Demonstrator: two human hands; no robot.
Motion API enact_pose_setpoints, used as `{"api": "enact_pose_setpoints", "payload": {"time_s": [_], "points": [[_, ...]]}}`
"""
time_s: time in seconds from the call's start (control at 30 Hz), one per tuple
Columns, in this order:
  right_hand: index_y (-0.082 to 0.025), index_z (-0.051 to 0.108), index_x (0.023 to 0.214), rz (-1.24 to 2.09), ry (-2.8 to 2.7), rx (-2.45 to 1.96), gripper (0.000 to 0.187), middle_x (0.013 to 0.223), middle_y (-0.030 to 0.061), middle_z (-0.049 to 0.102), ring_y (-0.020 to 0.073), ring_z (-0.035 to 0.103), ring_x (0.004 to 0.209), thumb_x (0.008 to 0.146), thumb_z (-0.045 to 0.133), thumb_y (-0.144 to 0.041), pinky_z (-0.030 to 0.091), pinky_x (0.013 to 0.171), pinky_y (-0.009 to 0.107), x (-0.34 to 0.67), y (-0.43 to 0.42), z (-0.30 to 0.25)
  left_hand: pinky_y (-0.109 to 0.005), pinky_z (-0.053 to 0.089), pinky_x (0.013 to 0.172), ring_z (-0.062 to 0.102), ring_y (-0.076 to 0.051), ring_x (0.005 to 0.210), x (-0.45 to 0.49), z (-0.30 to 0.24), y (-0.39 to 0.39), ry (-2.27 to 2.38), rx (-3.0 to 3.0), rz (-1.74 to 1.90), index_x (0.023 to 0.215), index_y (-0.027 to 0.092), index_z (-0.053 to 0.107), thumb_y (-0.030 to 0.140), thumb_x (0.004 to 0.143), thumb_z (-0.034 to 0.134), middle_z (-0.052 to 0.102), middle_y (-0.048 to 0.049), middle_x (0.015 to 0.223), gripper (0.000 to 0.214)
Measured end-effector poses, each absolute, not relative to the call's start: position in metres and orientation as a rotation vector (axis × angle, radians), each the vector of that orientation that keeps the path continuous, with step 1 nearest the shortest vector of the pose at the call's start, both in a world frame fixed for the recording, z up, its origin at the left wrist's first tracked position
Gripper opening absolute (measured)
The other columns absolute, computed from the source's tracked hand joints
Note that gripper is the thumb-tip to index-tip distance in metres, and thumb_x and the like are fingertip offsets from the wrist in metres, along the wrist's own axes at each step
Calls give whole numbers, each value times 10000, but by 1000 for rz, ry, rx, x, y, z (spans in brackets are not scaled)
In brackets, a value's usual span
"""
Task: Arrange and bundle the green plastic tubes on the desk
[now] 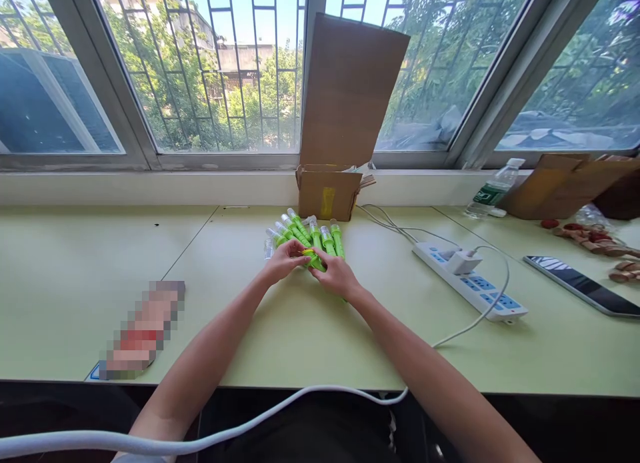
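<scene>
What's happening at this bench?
A person's left hand and right hand hold a small yellow-and-green piece between them. Just beyond, bright-green tubes with clear ends lie fanned out on the pale green tabletop, before an open brown cardboard box.

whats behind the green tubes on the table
Behind the green tubes stands an open cardboard box, its tall flap raised before the window. The box hides whatever is directly behind it, and its front covers most of its inside.

Both bare arms [215,343] reach forward, angling inward, so left hand [283,263] and right hand [335,274] nearly meet, fingers [296,247] bent, kinda pinchy.
</scene>
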State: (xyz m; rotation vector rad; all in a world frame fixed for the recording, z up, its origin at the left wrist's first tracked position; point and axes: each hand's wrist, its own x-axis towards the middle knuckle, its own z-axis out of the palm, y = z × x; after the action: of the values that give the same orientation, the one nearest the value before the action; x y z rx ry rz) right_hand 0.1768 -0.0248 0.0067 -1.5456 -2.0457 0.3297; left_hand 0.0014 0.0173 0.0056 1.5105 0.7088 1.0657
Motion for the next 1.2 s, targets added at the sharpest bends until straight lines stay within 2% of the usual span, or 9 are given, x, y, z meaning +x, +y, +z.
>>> {"api": "enact_pose_setpoints", "payload": {"time_s": [0.4, 0.67, 0.93, 1.03, 1.2], "points": [[-210, 456, 1419, 313, -2050, -1570, 630, 709, 64, 645, 205, 566, 614, 830, 591, -389, 364, 553, 276, 178, -25, 7, -296, 483, 725, 599, -123, 743, 4, 5, 16, 693, 1468, 1084, 788, 150, 537, 372, 601, 826, 603, 15, 755, 409], [-201, 496, 1384, 325, -2074, -1562, 584, 669, 62, 642, 201, 563, 572, 836, 585, -383, 375, 563, 283, 177, -26, 6, -318, 499, 742, 615, -136, 769, 0, 3, 20, 708, 1538, 1037, 765, 141, 542, 375, 613, 819, 640, -26, 809, 394], [-210, 522, 1358, 329, -2065, -1511, 567, 804, 93, 685, 208, 584, 649, 826, 601, -390, 399, 600, 285, 177, -25, 5, -302, 505, 683, 601, -126, 696, -1, 6, 21, 729, 1641, 1005, 788, 146, 580, 420, 646, 788, 637, -22, 764, 372], [-210, 526, 1354, 345, -2051, -1502, 568, 768, 77, 671, 195, 564, 619, 824, 595, -401, 390, 578, 280, 178, -25, 6, -296, 504, 659, 594, -121, 655, 0, 8, 20, 772, 1708, 1018, 789, 150, 586, 450, 670, 765, 630, -16, 743, 368], [-202, 521, 1352, 375, -1967, -1457, 578, 715, 28, 624, 154, 501, 558, 819, 582, -417, 376, 555, 269, 178, -27, 10, -311, 512, 718, 602, -134, 702, 4, 15, 18, 824, 1856, 1126, 764, 172, 592, 479, 715, 721, 623, -11, 757, 336]]}}
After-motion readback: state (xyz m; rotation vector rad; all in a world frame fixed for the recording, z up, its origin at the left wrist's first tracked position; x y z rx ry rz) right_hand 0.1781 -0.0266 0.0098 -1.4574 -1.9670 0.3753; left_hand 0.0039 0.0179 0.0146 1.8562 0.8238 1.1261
